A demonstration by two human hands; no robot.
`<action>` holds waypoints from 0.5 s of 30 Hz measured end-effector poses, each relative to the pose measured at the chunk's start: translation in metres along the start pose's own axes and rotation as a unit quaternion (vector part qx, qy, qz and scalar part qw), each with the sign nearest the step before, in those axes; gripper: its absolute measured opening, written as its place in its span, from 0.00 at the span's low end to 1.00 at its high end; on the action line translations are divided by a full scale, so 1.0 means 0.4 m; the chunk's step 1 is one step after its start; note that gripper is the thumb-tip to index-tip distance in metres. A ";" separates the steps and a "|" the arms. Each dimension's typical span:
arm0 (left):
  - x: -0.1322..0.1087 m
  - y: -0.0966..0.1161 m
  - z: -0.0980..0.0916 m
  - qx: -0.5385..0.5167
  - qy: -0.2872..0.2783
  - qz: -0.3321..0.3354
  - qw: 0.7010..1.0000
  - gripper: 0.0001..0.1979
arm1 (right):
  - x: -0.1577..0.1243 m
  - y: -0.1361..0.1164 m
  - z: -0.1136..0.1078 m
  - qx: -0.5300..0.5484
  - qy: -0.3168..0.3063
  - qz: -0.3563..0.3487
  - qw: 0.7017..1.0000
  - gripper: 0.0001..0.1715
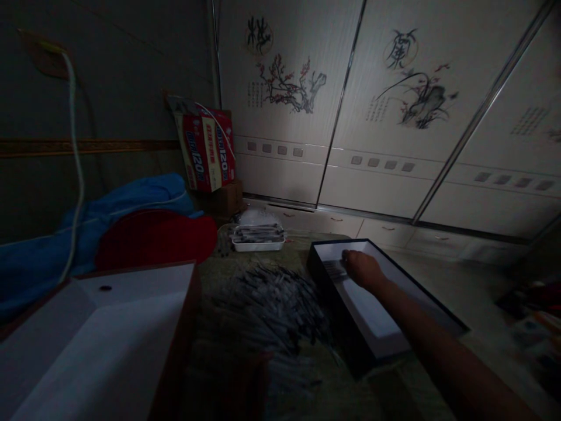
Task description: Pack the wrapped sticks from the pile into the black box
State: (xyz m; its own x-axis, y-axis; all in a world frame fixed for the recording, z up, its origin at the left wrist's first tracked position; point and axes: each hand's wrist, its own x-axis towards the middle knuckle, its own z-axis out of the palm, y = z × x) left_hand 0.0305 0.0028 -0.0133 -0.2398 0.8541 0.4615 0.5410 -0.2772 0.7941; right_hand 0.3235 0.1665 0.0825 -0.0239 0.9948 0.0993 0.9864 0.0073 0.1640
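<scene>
My right hand (364,270) is closed in a fist inside the far end of a dark-edged box (356,327) with a white inside. A small dark end shows at its fingers, but I cannot make out what it is. Just left of it, several slim pen-like sticks (333,270) lie in the box. A large loose pile of clear, dark-tipped pen-like sticks (280,304) covers the table between the boxes. My left hand (256,374) is low at the near edge of this pile, dark and smeared, its fingers unclear.
An open reddish-brown box (177,327) with a white inside stands on the left. Behind the pile is a white tray (258,247) of similar sticks. A red rounded thing (153,240) and blue cloth (131,196) lie back left, near a white cable (76,169) and a red carton (205,149).
</scene>
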 end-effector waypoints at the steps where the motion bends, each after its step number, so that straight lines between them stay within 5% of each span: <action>1: 0.001 -0.002 0.002 -0.002 0.003 -0.004 1.000 0.13 | -0.023 -0.005 -0.029 0.021 0.028 0.005 0.999 0.13; 4: 0.002 -0.007 0.007 -0.006 0.013 -0.017 1.000 0.14 | -0.128 -0.047 -0.093 0.089 0.091 -0.003 0.992 0.15; 7: 0.000 -0.015 0.011 -0.008 0.025 -0.027 0.999 0.14 | -0.259 -0.126 -0.097 0.234 0.138 -0.040 0.961 0.15; 10: 0.000 -0.031 0.011 -0.007 0.037 -0.035 0.999 0.14 | -0.361 -0.213 -0.045 0.408 0.094 -0.058 0.907 0.14; 15: 0.014 -0.072 0.000 0.000 0.061 -0.035 0.998 0.15 | -0.413 -0.309 0.074 0.458 0.024 -0.018 0.888 0.10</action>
State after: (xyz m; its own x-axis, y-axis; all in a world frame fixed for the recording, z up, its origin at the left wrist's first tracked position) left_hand 0.0135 0.0154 -0.0335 -0.3733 0.8113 0.4499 0.5194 -0.2190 0.8260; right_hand 0.2103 0.0042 0.0169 -0.0434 0.9869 0.1551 0.7021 0.1406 -0.6980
